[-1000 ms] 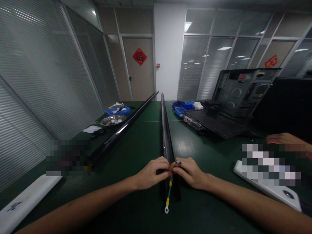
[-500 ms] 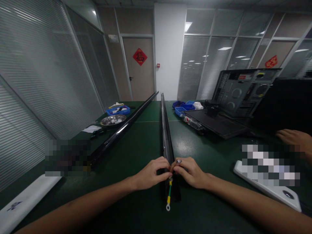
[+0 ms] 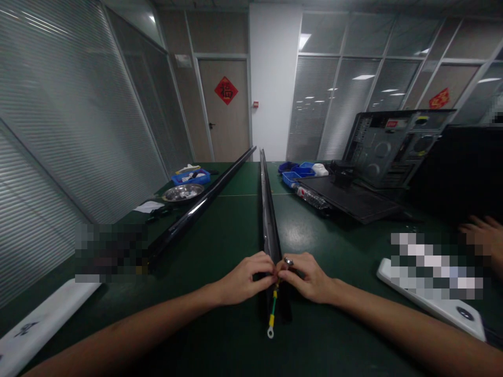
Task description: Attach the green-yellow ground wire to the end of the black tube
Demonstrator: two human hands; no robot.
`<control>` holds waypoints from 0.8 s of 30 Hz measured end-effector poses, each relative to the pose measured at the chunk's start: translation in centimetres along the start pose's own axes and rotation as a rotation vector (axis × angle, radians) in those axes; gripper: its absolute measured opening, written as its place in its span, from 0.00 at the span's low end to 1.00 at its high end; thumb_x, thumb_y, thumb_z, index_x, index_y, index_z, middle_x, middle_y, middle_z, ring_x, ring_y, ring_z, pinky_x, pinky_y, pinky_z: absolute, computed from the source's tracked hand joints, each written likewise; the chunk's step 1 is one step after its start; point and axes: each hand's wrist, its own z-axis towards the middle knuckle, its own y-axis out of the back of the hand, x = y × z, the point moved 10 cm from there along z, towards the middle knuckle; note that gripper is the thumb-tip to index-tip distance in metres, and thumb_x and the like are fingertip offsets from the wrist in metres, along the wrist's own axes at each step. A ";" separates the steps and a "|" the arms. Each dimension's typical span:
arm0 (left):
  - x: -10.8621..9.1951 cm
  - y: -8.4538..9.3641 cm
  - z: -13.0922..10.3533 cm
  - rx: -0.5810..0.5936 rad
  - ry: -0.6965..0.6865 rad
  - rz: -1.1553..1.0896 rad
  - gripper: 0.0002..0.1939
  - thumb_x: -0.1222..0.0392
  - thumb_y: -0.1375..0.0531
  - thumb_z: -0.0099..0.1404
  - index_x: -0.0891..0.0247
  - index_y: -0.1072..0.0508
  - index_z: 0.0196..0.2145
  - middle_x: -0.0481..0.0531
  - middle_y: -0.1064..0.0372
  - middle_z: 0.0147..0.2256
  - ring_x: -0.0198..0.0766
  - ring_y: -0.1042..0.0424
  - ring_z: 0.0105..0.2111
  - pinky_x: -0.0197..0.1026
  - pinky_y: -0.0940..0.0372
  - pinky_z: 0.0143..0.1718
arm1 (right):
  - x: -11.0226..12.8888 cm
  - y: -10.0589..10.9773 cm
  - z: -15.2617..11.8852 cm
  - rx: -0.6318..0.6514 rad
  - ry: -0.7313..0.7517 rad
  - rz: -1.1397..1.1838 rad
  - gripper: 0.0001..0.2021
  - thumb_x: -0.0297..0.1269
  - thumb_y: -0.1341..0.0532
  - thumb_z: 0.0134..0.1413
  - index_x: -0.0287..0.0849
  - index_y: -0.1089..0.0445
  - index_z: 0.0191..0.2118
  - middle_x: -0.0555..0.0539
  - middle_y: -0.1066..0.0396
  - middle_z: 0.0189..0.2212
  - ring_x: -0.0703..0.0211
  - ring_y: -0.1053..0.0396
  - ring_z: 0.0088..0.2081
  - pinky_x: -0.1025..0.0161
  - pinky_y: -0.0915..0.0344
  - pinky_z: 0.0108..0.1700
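Note:
A long black metal rail [image 3: 268, 220] runs away from me down the middle of the table. Over its near end my left hand [image 3: 249, 277] and my right hand [image 3: 306, 275] meet, fingertips pinched together at one spot. What the fingertips hold is too small and covered to make out. A short green-and-yellow wire [image 3: 274, 303] extends from just below them toward me, with a ring terminal [image 3: 270, 332] at its near end. Its upper end is partly hidden at the fingertips. A ring sits on a finger of my right hand.
A second black rail [image 3: 196, 207] lies to the left, near a metal dish [image 3: 184, 192] and a blue basket [image 3: 191, 176]. On the right are blue bins [image 3: 291, 179], a black panel [image 3: 353, 201], a computer case [image 3: 389, 149], a white device [image 3: 432, 301] and another person's hand [image 3: 485, 238].
The wire's upper terminal shows less beneath my fingertips than before; both my hands stay at the same spot. The other person's hand at the right has shifted right and slightly down.

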 end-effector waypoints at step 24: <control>-0.1 0.2 0.0 -0.009 0.029 0.009 0.08 0.58 0.40 0.74 0.65 0.26 0.38 0.53 0.30 0.39 0.41 0.31 0.43 0.42 0.37 0.49 | 0.8 0.2 -0.1 -0.003 0.082 0.062 0.16 0.38 0.48 0.75 0.37 0.26 0.39 0.45 0.26 0.32 0.61 0.28 0.32 0.65 0.32 0.38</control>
